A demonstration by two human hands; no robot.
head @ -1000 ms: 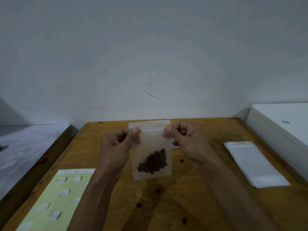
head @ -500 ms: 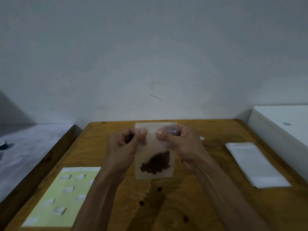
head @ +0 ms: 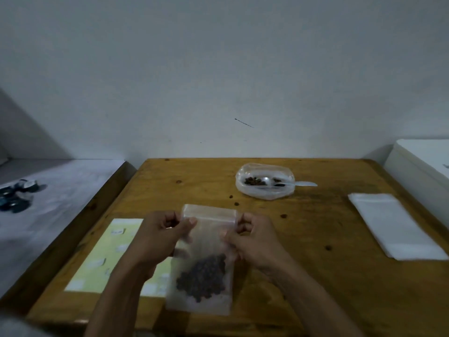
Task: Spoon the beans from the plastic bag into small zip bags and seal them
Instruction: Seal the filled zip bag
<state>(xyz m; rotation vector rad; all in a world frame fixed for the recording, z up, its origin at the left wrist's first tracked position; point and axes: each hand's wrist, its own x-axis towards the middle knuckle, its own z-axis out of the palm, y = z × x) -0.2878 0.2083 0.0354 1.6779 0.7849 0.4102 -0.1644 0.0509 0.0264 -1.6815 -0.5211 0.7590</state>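
Small zip bag [head: 206, 259]: held up over the wooden table [head: 315, 227], close to the person, with its top strip across the upper edge.
Beans in it [head: 202, 276]: a dark heap sits low in the small zip bag.
Left hand [head: 160, 237]: at the left top corner of the small zip bag; thumb and curled fingers pinch the strip.
Right hand [head: 252, 237]: at the right top corner of the small zip bag; fingers are curled and pinch the edge there.
Step now: this looks like the sealing step; the beans are in and both hands are on the strip. I cannot tell if the strip is shut all the way.
Next move: it likely calls for a firm squeeze all along the strip, then a place to put the bag down.
Plastic bag [head: 266, 182]: behind the small zip bag, further back on the table, with a few beans left inside.
Spoon [head: 291, 184]: lies in the plastic bag, handle out to the right.
Empty bags [head: 393, 224]: a white stack, far right of the small zip bag.
Sticker sheet [head: 114, 254]: pale yellow, just left of the small zip bag, partly under the left arm.
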